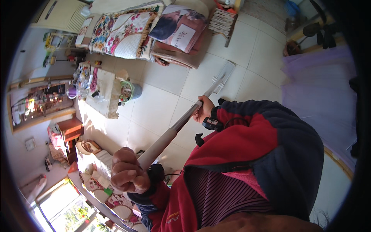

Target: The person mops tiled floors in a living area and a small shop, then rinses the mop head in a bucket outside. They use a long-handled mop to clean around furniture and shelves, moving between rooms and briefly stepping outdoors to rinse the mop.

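A flat mop with a long grey and white pole [156, 149] runs slantwise across the view. Its clear, flat rectangular head [225, 73] lies on the pale tiled floor, beyond my hands. Close to the camera, my left hand [130, 171] is closed in a fist at the pole's upper end. Lower down the shaft, my right hand [204, 110] wraps its fingers around the metal section. Both wrists carry dark strapped devices, the right one [212, 123] showing a small face. My red and navy jacket sleeve [266, 131] covers the right arm.
A sofa with floral covers [131, 33] and a printed cushion [179, 29] stands at the far side. Beside a cluttered table [104, 91] sits a waste bin [135, 90]. A folding stool [222, 22] is near the sofa's end. Purple sheer cloth [319, 92] hangs at right.
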### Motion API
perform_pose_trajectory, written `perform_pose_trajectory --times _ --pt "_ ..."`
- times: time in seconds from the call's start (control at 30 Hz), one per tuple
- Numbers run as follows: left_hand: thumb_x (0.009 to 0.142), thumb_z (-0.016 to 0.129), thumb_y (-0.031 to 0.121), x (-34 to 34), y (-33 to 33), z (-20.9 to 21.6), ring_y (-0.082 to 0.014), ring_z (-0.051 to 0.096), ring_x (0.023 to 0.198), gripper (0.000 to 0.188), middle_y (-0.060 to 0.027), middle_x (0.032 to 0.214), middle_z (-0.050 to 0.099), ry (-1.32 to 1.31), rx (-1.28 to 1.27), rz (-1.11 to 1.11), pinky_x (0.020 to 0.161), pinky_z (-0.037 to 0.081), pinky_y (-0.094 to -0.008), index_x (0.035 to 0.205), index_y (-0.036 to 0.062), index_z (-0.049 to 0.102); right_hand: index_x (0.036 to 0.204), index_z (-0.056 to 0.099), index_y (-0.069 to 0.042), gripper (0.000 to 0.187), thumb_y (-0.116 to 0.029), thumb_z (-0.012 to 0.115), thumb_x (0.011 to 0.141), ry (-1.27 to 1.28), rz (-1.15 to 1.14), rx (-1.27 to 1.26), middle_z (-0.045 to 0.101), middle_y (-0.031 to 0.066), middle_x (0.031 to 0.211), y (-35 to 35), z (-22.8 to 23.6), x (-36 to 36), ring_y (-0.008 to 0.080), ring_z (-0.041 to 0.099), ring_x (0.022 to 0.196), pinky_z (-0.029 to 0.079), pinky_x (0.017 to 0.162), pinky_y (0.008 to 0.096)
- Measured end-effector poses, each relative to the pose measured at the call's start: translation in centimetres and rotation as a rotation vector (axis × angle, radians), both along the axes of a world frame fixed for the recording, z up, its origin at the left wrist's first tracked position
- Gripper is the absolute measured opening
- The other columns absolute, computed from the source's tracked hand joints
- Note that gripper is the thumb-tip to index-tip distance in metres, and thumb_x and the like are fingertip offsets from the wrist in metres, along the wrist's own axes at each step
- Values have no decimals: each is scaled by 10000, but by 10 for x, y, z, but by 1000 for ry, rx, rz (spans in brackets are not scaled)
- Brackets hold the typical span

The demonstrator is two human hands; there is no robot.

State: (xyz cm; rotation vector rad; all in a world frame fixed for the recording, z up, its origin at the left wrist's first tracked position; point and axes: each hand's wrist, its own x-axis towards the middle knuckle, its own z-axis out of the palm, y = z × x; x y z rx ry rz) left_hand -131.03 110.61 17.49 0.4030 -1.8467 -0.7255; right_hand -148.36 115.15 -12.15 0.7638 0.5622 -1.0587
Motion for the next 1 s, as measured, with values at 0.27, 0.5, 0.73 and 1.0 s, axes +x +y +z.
perform_pose_trajectory --times 0.27,0.5,0.73,1.0 --pt "821 558 -57 -132 -36 -41 -242 564 759 140 -93 861 619 -338 381 -651 681 465 -366 893 45 622 806 463 -149 199 -252 630 839 200 -364 106 554 23 677 -9 -19 -146 162 511 536 384 466 295" --pt "737 476 -141 -228 -40 -56 -406 494 1235 267 -170 1149 606 -710 348 -862 1017 394 -450 889 40 601 800 440 -129 162 -133 603 806 228 -677 -16 512 41 656 -1 -59 -235 175 519 581 445 547 332" --pt "851 539 9 -310 -45 -215 -203 651 935 519 -131 1052 616 -1154 953 -515 639 526 -308 1356 91 447 800 484 -91 177 -182 594 904 246 -622 -120 539 55 693 -9 -111 -296 206 582 656 529 606 358" --pt "810 558 64 -396 -37 -354 -425 616 843 608 -252 897 638 -1297 219 -516 710 486 -500 1393 114 393 827 577 -83 327 -384 526 947 676 -302 101 572 47 646 6 -145 -314 175 515 507 402 472 330"
